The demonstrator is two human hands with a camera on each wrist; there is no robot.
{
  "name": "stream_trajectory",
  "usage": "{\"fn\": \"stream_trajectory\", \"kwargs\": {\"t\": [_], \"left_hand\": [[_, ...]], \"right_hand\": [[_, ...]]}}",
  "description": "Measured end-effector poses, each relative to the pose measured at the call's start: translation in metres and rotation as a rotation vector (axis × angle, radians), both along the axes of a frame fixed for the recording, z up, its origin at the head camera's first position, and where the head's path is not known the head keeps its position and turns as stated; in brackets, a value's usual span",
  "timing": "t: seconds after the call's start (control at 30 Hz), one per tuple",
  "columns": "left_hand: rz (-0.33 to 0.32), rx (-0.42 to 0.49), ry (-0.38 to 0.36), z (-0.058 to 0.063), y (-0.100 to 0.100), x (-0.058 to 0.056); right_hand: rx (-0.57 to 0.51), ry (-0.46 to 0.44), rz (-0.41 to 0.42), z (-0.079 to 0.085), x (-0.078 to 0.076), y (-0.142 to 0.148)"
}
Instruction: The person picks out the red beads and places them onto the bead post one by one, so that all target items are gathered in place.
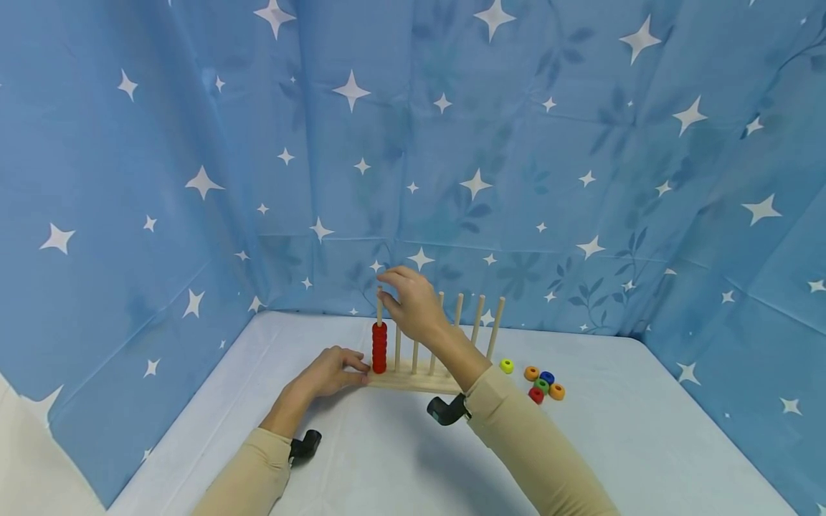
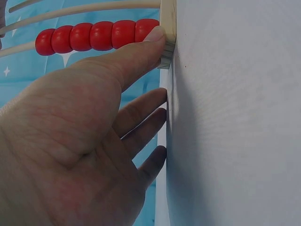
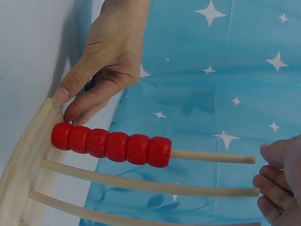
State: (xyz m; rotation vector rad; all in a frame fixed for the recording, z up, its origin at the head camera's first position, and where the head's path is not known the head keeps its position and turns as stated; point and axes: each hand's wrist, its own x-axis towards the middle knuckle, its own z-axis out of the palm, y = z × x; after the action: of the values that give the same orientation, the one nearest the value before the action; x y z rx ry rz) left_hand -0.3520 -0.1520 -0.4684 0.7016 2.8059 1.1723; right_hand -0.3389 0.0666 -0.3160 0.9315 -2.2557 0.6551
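Note:
A wooden peg rack [image 1: 413, 382] stands on the table with a row of upright pegs. Several red beads [image 1: 379, 349] are stacked on its leftmost peg, whose bare upper part [image 3: 211, 156] sticks out above them. My left hand [image 1: 333, 373] pinches the left end of the rack's base, thumb on the near side; the index finger is mostly hidden in the left wrist view. Around the top of the beaded peg is my right hand [image 1: 413, 304], thumb and fingers apart with no bead between them. In the right wrist view its fingertips [image 3: 265, 181] show close by the peg tips.
To the right of the rack lie loose beads: a yellow one [image 1: 506, 366], a blue one [image 1: 547, 377], a green one [image 1: 541, 387], a red one [image 1: 536, 395] and two orange ones [image 1: 557, 391]. Blue star-patterned curtains [image 1: 413, 143] stand around the white table [image 1: 645, 430].

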Motion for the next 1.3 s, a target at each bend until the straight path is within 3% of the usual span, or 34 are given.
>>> {"fn": "stream_trajectory", "kwargs": {"t": [0.43, 0.73, 1.07, 1.3], "left_hand": [[0.035, -0.001, -0.02, 0.001, 0.002, 0.001], [0.046, 0.001, -0.033, 0.001, 0.004, 0.002], [0.046, 0.004, -0.025, 0.0, 0.003, 0.001], [0.034, 0.007, -0.018, 0.001, 0.002, 0.001]], "right_hand": [[-0.17, 0.082, 0.092, 0.005, 0.016, 0.014], [-0.261, 0.113, 0.103, -0.005, 0.034, 0.031], [-0.311, 0.096, 0.062, -0.019, 0.05, 0.052], [-0.344, 0.123, 0.041, -0.03, 0.052, 0.065]]}}
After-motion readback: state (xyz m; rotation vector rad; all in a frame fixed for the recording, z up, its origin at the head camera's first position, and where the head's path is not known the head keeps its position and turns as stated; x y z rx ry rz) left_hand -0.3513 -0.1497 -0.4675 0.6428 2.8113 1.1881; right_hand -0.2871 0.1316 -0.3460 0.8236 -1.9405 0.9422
